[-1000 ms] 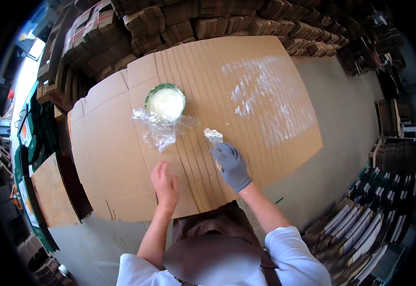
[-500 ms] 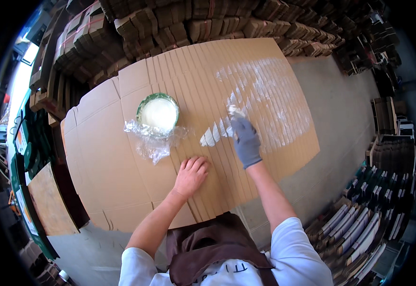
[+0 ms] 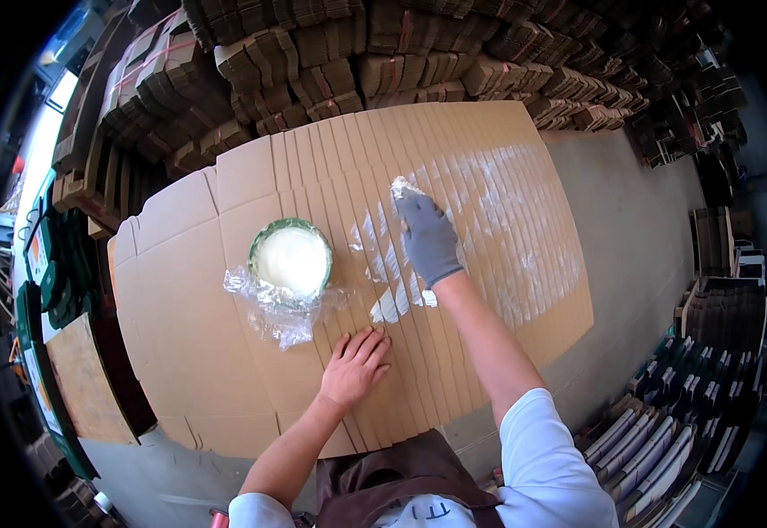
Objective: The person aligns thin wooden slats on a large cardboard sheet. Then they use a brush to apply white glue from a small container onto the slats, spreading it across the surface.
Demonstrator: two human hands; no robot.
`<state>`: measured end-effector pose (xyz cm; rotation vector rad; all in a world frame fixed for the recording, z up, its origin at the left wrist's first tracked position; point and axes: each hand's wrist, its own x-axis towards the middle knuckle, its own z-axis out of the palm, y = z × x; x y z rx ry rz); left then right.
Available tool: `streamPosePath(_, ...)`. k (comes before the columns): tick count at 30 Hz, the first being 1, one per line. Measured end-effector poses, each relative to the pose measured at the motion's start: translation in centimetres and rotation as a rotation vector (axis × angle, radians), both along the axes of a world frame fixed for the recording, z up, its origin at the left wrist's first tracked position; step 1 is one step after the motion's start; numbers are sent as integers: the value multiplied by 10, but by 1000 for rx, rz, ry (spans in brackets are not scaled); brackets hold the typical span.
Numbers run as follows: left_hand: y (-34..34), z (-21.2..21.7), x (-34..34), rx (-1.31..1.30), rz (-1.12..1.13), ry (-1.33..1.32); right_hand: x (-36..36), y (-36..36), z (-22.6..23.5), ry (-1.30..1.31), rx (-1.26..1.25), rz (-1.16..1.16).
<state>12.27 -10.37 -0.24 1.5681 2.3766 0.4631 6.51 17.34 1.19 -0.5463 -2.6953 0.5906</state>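
Note:
My right hand (image 3: 429, 236), in a grey glove, is closed round a small whitish paste-covered applicator (image 3: 405, 187); its exact kind is hard to make out. It presses onto ridged brown cardboard (image 3: 181, 290), amid streaks of white paste (image 3: 385, 306). Bare, my left hand (image 3: 357, 365) lies on the near part of the cardboard, fingers stretched out and slightly bent. Ahead and left of it stands a round green-rimmed tub (image 3: 291, 257) filled with white paste. Crumpled clear plastic film (image 3: 282, 312) hangs about the tub's near side.
Bundled stacks of flat cardboard (image 3: 260, 62) line the far side. At left stand dark green panels (image 3: 62, 273) and a wooden board (image 3: 89, 378). Rows of upright stacked pieces (image 3: 643, 431) sit at the lower right, beyond the grey floor (image 3: 647, 229).
My right hand has swept left with the applicator, and new white streaks show beside it. My left hand stays on the cardboard. The whole scene sits lower in view.

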Motion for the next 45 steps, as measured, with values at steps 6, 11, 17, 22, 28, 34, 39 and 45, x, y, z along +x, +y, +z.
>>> streamPosePath(6, 1, 0, 1, 7, 1, -2, -24, -22, -14, -4, 16, 237)
streamPosePath(11, -4, -2, 0, 18, 13, 1, -30, 22, -14, 80, -31, 37)
streamPosePath(17, 6, -6, -4, 65, -4, -5, -10, 62, 5, 49, 76, -94)
streamPosePath(22, -5, -5, 0, 35, 24, -58, 110, -67, 38, 87, -58, 77)
streamPosePath(28, -2, -5, 1, 104, 19, -46, 160, -133, 29, -64, -122, 47)
streamPosePath(34, -5, -9, -1, 95, 22, -55, 131, -26, 27, 22, 10, -185)
streamPosePath(39, -1, -10, -1, 93, 20, -66, 76, -76, 25, 14, -73, 156)
streamPosePath(45, -4, -13, -1, 86, 31, -27, 26, 0, 16, -83, -45, -85)
